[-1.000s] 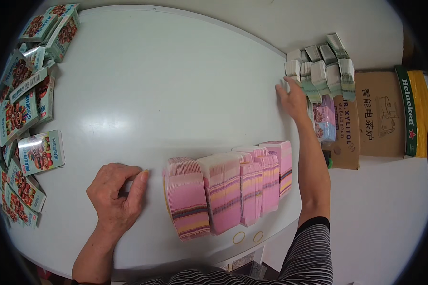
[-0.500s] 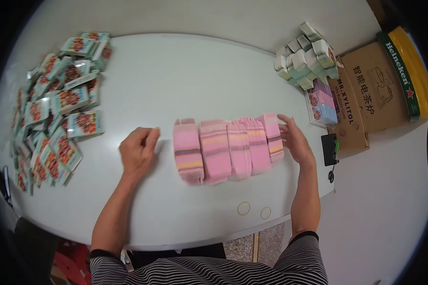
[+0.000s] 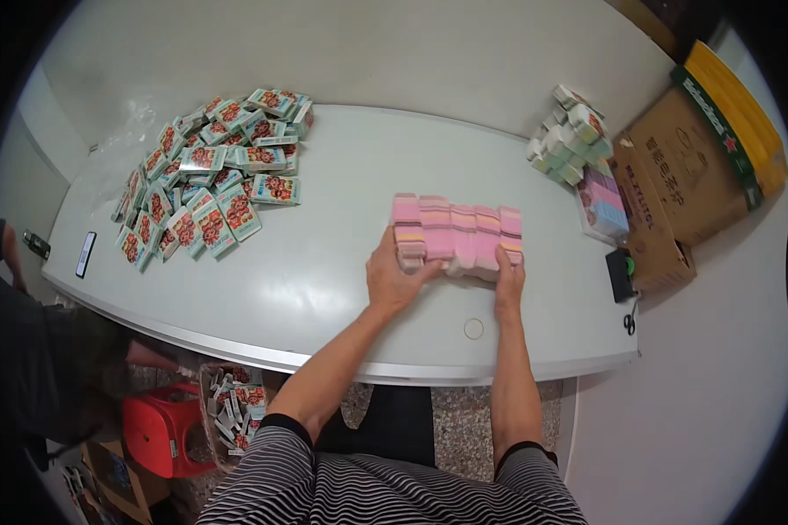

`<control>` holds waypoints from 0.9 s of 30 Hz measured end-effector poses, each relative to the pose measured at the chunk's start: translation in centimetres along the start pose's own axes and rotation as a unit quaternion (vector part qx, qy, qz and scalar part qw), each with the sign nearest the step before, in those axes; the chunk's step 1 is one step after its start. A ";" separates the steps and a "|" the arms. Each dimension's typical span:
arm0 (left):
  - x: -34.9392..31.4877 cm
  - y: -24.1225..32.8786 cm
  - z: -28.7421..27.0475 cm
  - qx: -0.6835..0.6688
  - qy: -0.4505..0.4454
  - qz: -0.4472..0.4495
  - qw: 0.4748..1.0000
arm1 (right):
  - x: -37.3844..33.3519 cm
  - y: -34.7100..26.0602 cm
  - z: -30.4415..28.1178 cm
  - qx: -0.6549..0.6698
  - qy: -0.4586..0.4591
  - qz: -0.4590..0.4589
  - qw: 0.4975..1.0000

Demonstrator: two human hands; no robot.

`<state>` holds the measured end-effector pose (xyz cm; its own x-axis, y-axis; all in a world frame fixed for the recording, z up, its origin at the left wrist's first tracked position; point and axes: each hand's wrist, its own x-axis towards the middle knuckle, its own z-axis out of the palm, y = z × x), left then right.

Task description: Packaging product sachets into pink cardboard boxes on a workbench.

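Pressure from the left hand (image 3: 394, 278) and the right hand (image 3: 510, 282), clamped on opposite ends, seems to keep a row of pink bundles (image 3: 464, 229) tight and squared: five, side by side, over the bench (image 3: 341, 157) right of its middle. One thin ring (image 3: 473, 329) (loose, around nothing) lies near of them. Scissors (image 3: 629, 320), one pair, sit at the right edge. Far right, pale bundles (image 3: 569, 144) are piled up, probably saving room, too overlapped to count; likewise the green boxes (image 3: 203, 159) heaped far left.
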<state>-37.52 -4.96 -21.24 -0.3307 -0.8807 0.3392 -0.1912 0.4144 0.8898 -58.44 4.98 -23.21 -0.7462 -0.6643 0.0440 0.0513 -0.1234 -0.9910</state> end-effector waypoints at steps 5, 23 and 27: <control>-1.3 -0.3 -3.0 -0.015 -0.035 -0.028 0.999 | -3.5 0.3 1.4 -0.035 0.021 -0.031 0.999; -7.2 -1.2 -5.4 0.039 -0.027 -0.036 0.998 | -9.1 0.7 0.5 0.032 0.012 -0.113 0.993; -8.0 -4.1 -6.9 0.033 0.021 0.001 0.999 | -11.5 0.9 2.5 -0.073 -0.041 -0.152 0.985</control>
<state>-27.71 -1.16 -25.49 -0.2927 -0.8878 0.3552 -0.2511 0.4298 0.8673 -48.17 10.61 -24.32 -0.6559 -0.6707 0.3462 -0.2670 -0.2228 -0.9376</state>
